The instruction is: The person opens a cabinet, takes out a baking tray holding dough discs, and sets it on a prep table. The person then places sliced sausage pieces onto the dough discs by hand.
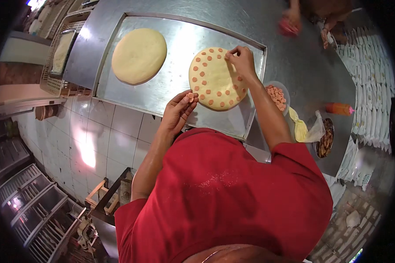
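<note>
A round of pale dough (pixel 215 79) lies on the right side of a large metal tray (pixel 175 65), with pinkish sausage slices dotted in rings near its edge. My left hand (pixel 178 110) is closed around a few sausage slices (pixel 190 97), just off the dough's lower left rim. Over the dough's upper right edge, my right hand (pixel 242 62) pinches with thumb and fingers; its fingertips cover whatever is between them. On the tray's left side sits a second, plain dough round (pixel 139 56).
Right of the tray stand a tub of sausage pieces (pixel 276 97), a yellow-filled plastic bag (pixel 299 126), an orange sauce bottle (pixel 339 109) and a dish of dark food (pixel 325 139). Across the table another person's hand (pixel 289 26) is blurred. Stacked white packets (pixel 368 87) line the right.
</note>
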A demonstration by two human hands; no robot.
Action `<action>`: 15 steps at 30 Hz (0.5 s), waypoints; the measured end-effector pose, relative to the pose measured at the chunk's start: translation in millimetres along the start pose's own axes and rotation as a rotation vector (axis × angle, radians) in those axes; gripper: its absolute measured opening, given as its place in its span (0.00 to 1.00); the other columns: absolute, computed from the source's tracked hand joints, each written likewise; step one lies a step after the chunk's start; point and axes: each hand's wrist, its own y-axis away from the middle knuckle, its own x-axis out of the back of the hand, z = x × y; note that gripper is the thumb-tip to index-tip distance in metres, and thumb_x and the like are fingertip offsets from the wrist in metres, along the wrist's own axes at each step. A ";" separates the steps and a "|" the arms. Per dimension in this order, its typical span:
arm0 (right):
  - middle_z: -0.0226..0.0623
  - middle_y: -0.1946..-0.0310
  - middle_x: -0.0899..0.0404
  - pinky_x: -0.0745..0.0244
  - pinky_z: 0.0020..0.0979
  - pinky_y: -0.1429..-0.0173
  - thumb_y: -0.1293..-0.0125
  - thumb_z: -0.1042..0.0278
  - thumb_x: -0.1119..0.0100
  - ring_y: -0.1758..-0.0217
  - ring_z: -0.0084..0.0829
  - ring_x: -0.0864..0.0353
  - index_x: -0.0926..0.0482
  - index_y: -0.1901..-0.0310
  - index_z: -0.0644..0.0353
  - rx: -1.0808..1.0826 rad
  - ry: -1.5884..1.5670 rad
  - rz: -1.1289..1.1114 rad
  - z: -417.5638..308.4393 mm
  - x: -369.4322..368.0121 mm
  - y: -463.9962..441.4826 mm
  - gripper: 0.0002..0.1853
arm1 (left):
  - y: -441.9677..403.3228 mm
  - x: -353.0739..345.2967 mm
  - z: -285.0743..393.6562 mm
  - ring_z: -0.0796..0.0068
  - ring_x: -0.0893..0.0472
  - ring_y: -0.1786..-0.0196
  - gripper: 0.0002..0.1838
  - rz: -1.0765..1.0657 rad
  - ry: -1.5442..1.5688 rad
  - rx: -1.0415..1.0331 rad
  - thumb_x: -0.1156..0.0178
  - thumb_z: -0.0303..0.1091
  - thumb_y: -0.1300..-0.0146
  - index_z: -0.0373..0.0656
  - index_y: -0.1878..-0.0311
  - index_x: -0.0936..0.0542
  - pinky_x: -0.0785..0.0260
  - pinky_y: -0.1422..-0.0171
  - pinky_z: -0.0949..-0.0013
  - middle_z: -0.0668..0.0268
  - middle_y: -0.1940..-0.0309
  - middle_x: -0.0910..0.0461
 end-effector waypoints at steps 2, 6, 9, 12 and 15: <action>0.37 0.61 0.20 0.25 0.34 0.54 0.36 0.61 0.33 0.59 0.29 0.21 0.15 0.52 0.60 0.132 -0.047 0.035 -25.3 -2.4 23.8 0.15 | 2.6 -0.5 2.1 0.69 0.16 0.47 0.18 0.019 -0.007 0.004 0.37 0.30 0.31 0.33 0.41 0.23 0.20 0.41 0.71 0.55 0.49 0.17; 0.37 0.64 0.21 0.28 0.33 0.50 0.35 0.56 0.35 0.58 0.34 0.22 0.14 0.59 0.61 0.333 -0.336 -0.341 -67.0 -28.5 93.7 0.15 | -1.3 2.3 -3.1 0.70 0.16 0.48 0.17 -0.046 0.014 0.009 0.38 0.29 0.30 0.33 0.41 0.23 0.20 0.42 0.71 0.56 0.49 0.17; 0.37 0.66 0.22 0.28 0.35 0.50 0.36 0.57 0.35 0.59 0.33 0.23 0.14 0.61 0.62 0.341 -0.232 -0.315 -82.6 -27.6 115.6 0.15 | 1.1 1.2 -5.0 0.72 0.16 0.50 0.16 -0.068 0.012 0.014 0.39 0.29 0.30 0.34 0.41 0.22 0.20 0.42 0.72 0.59 0.49 0.17; 0.35 0.67 0.21 0.28 0.32 0.53 0.36 0.58 0.34 0.59 0.30 0.22 0.15 0.61 0.61 0.329 -0.193 -0.299 -83.1 -33.2 125.5 0.13 | 2.1 6.1 -8.3 0.73 0.16 0.51 0.16 -0.075 -0.012 0.022 0.38 0.29 0.30 0.34 0.42 0.22 0.20 0.42 0.72 0.60 0.50 0.17; 0.32 0.65 0.19 0.28 0.26 0.59 0.35 0.61 0.32 0.60 0.23 0.22 0.15 0.60 0.60 0.297 -0.214 -0.301 -79.2 -37.4 131.5 0.11 | 4.1 12.2 -13.2 0.73 0.16 0.51 0.16 -0.063 -0.048 0.032 0.37 0.29 0.31 0.32 0.43 0.22 0.19 0.42 0.71 0.59 0.52 0.16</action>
